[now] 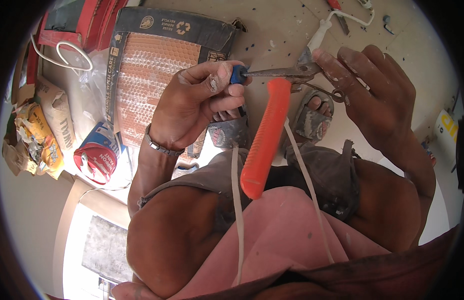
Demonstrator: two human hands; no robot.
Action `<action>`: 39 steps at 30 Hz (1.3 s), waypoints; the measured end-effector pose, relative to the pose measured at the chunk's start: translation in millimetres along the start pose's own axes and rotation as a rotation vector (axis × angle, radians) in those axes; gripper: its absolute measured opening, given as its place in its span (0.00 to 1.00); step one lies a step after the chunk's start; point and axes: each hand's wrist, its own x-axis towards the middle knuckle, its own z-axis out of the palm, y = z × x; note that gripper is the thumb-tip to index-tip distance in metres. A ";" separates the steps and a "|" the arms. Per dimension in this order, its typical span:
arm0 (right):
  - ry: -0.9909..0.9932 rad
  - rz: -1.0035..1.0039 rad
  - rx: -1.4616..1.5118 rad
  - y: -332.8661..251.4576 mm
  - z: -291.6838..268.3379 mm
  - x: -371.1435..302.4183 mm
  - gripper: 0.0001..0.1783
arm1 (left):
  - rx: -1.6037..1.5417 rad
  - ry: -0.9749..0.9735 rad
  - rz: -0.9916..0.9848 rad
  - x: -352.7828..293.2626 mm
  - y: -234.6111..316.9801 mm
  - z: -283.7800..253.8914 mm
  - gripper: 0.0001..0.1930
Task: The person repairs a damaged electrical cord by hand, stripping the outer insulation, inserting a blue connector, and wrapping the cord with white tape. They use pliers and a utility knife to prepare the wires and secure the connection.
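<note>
My left hand (197, 100) is closed around the blue handle of a screwdriver (238, 74), whose metal shaft points right. The tip meets the joint of a pair of pliers (304, 70). My right hand (377, 95) holds the pliers by the head, fingers pinched around it. One pliers handle has a long orange grip (266, 140) that hangs down toward my lap. The other handle, white (319, 35), points away. A small wire loop (337, 94) dangles under my right fingers. Two thin white cords (307, 175) run from the pliers down over my knees.
My sandalled feet (314, 117) rest on the pale floor. A dark carton with orange bubble-patterned contents (157, 65) lies ahead on the left. Sacks (52, 120), a red and white tub (97, 157) and a white cable (67, 55) sit farther left. Small tools (339, 10) lie at the top.
</note>
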 end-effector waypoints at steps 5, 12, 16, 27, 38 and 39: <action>-0.105 0.144 0.260 -9.2 0.0 1.8 0.15 | 0.407 0.196 0.321 -6.5 -3.3 20.6 0.14; -0.951 1.205 1.598 1.4 -12.3 18.7 0.16 | 1.113 0.034 1.053 1.2 -1.8 10.6 0.16; -0.719 1.078 1.538 -5.6 -1.2 9.0 0.15 | 1.033 0.038 1.000 5.9 3.6 11.1 0.14; 0.001 0.055 0.187 -8.7 31.3 -4.1 0.24 | -0.036 0.067 0.015 -1.0 8.1 -4.6 0.16; -0.344 0.667 1.051 -17.4 28.2 2.7 0.10 | 0.603 0.262 0.561 -3.5 -3.1 18.1 0.11; -0.478 0.816 1.198 -17.5 24.6 5.7 0.13 | 0.695 0.225 0.636 -3.7 -2.1 17.7 0.12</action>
